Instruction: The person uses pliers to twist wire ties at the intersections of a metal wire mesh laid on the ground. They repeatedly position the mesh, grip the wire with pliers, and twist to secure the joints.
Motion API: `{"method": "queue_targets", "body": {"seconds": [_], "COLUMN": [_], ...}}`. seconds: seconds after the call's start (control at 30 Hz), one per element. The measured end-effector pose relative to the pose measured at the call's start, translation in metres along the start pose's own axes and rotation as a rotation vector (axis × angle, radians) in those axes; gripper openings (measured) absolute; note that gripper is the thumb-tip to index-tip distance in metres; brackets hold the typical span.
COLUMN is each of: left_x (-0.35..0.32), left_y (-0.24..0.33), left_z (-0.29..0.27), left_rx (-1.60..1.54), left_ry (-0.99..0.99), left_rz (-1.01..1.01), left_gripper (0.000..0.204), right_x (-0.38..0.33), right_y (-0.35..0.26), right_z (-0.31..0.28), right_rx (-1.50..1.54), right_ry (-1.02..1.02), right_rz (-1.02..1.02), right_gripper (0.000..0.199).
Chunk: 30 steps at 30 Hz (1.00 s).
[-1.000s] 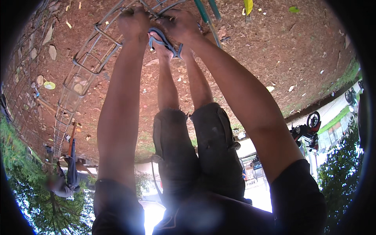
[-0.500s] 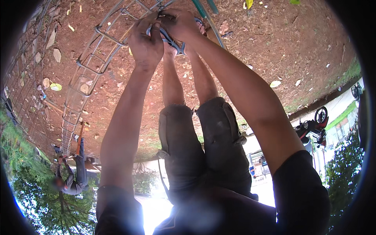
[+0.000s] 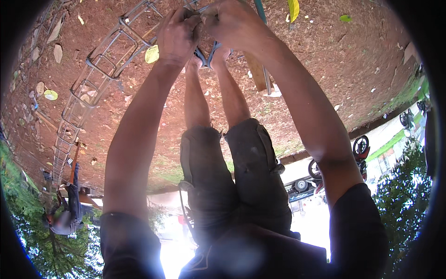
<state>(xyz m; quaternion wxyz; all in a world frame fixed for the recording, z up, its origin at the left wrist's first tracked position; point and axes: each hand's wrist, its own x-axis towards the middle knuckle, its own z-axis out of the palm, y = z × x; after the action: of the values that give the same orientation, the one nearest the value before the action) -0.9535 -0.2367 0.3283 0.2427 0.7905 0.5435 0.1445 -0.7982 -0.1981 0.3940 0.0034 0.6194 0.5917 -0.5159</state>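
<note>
A long steel rebar cage point(image 3: 101, 69) with square stirrups curves from the top middle down the left side. At its upper end my left hand point(image 3: 177, 37) has its fingers bent and pinched together against a bar. Close beside it, my right hand point(image 3: 238, 25) is closed too, its fingertips almost meeting those of the left. Whatever the fingertips hold is too small and too covered to make out. Below the hands my feet in dark flip-flops point(image 3: 214, 52) stand on reddish soil.
A wooden board point(image 3: 256, 74) and a green post point(image 3: 260, 11) stand right of my feet. Dry leaves, including a yellow leaf point(image 3: 152, 54), dot the ground. Far left, another person point(image 3: 69, 218) is near the cage's other end. A motorbike point(image 3: 361, 148) is parked at the right.
Both hands have shifted slightly right, staying close together at the bars. The view has moved, so the cage appears lower and further left, and more of the board shows.
</note>
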Motion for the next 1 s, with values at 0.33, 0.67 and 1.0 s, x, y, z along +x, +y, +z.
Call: {"method": "queue_targets", "body": {"seconds": [0.33, 0.67, 1.0], "left_x": [-0.006, 0.005, 0.111], "left_y": [-0.007, -0.029, -0.006], "left_z": [0.006, -0.013, -0.015], "left_rx": [-0.483, -0.342, 0.263], "left_ry": [0.148, -0.108, -0.741], "left_rz": [-0.080, 0.028, 0.776], "left_gripper": [0.011, 0.011, 0.040], "right_x": [0.015, 0.003, 0.022], "right_y": [0.062, 0.031, -0.041], "right_z": [0.025, 0.091, 0.115], "right_rx": [-0.521, 0.180, 2.112], "right_ry": [0.249, 0.599, 0.588], "right_rz": [-0.619, 0.231, 0.890], "right_gripper": [0.023, 0.012, 0.012]}}
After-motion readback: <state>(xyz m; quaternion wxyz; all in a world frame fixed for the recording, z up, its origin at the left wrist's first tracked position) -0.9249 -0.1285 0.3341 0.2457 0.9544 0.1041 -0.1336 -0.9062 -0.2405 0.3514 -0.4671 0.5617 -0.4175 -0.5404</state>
